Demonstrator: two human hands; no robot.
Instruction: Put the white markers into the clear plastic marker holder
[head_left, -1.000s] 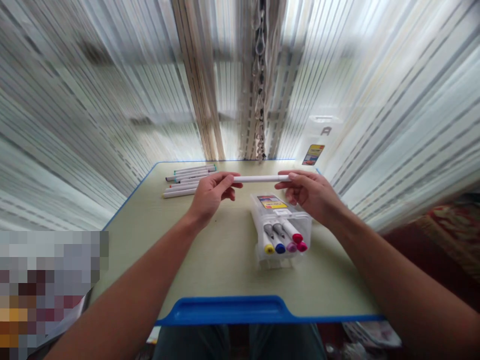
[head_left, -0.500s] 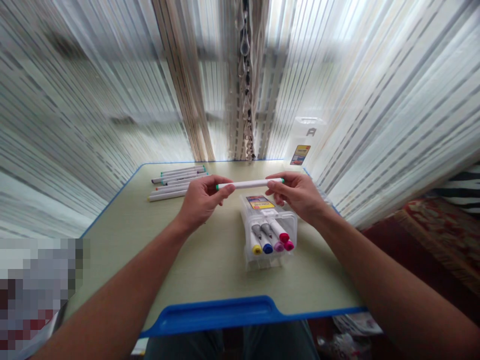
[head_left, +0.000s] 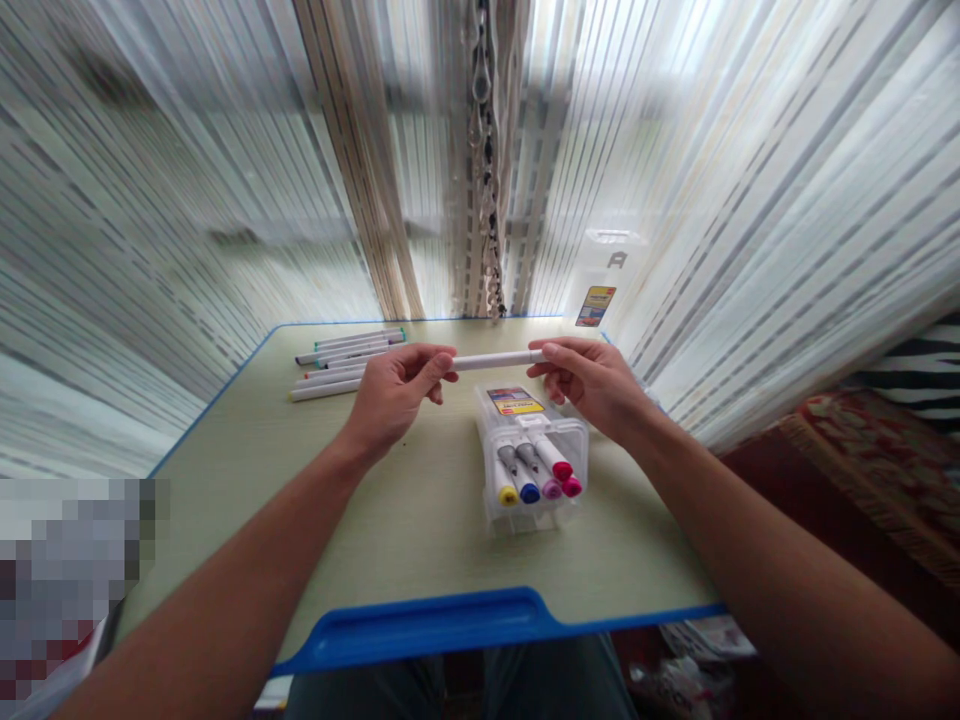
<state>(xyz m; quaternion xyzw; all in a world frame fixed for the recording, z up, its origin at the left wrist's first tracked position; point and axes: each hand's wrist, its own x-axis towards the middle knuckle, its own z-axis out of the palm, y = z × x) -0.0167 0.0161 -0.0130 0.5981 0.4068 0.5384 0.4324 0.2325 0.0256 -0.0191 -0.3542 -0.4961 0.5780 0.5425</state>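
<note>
A white marker is held level above the table between both hands. My left hand is closed on its left end, thumb on top, and the tip there is hidden by the fingers. My right hand pinches the other end between thumb and fingers. Just below stands a clear plastic marker case with a yellow label, its open end toward me. Inside lie several markers with yellow, blue, purple and pink-red ends; two show grey tips.
Several white markers lie side by side at the back left of the table. A clear plastic cover with a label stands at the back right, against the striped curtain. A blue tray edge runs along the front.
Both hands have closed further over the marker's ends, so its green ends are now covered. The whole view has shifted slightly; the case and the other markers keep their places.
</note>
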